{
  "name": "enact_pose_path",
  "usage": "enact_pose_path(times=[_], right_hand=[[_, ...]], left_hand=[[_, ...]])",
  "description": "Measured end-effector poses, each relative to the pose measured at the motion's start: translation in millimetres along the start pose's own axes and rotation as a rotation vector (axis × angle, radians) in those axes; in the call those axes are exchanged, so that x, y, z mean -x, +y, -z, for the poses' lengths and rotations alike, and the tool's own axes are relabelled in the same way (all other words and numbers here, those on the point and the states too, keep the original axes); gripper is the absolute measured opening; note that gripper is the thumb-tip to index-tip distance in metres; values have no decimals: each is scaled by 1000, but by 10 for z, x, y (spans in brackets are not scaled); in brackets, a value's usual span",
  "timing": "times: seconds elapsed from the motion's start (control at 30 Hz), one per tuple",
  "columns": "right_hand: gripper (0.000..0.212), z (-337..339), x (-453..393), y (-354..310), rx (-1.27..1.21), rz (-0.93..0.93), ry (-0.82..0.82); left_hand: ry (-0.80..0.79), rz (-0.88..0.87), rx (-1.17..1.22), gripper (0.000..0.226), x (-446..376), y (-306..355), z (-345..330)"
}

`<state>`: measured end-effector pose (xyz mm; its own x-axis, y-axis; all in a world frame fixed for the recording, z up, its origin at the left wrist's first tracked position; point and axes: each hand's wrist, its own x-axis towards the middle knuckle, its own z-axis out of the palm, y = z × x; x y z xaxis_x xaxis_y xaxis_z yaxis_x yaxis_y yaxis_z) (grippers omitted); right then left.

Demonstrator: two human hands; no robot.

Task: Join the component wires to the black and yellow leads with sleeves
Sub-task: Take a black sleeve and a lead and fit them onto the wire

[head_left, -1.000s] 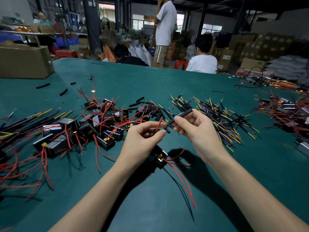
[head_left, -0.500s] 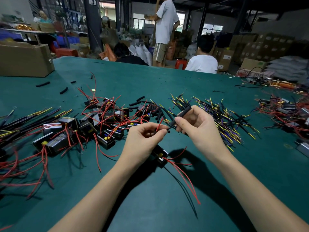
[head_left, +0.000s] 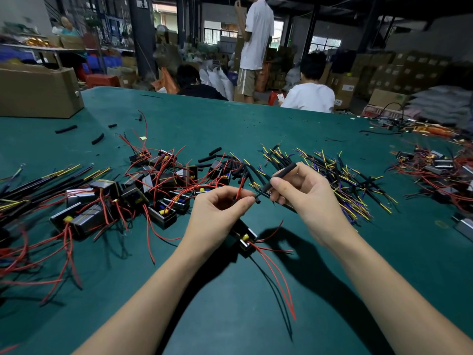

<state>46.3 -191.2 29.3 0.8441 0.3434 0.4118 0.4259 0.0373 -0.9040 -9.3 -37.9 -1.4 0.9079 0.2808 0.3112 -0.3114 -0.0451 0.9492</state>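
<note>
The green table (head_left: pixel 256 129) fills most of your view, with a cardboard box (head_left: pixel 38 90) at its far left corner. To your left lies a big heap of black components with red wires (head_left: pixel 153 190), and beyond your right hand a spread of black and yellow leads (head_left: pixel 332 180); a second tangle of parts (head_left: pixel 440 175) sits well apart at the right edge.

Your left hand (head_left: pixel 217 213) has its fingers curled, thumb and forefinger pinching a red component wire (head_left: pixel 240 188) that sticks up above them. Beneath that hand, partly hidden, a black component (head_left: pixel 245 238) rests on the table, its other red wires trailing toward you.

Your right hand (head_left: pixel 304 196) pinches a black lead (head_left: pixel 279 176) between thumb and forefinger, the remaining fingers loosely bent. The lead slants down toward your left fingertips, and a short black sleeve (head_left: pixel 257 200) sits at its lower end (just beside your left forefinger; whether they touch I cannot tell).
</note>
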Motion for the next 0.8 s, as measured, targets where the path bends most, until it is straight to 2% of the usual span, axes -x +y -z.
enact_pose_path(times=[0.17, 0.37, 0.8], right_hand=[[12, -1, 7, 10, -10, 4, -5], [6, 15, 10, -28, 53, 57, 12], [6, -8, 9, -7, 54, 73, 72]], left_hand=[[4, -11, -14, 4, -2, 1, -9], [12, -2, -6, 3, -1, 3, -10], [15, -1, 5, 5, -4, -12, -18]])
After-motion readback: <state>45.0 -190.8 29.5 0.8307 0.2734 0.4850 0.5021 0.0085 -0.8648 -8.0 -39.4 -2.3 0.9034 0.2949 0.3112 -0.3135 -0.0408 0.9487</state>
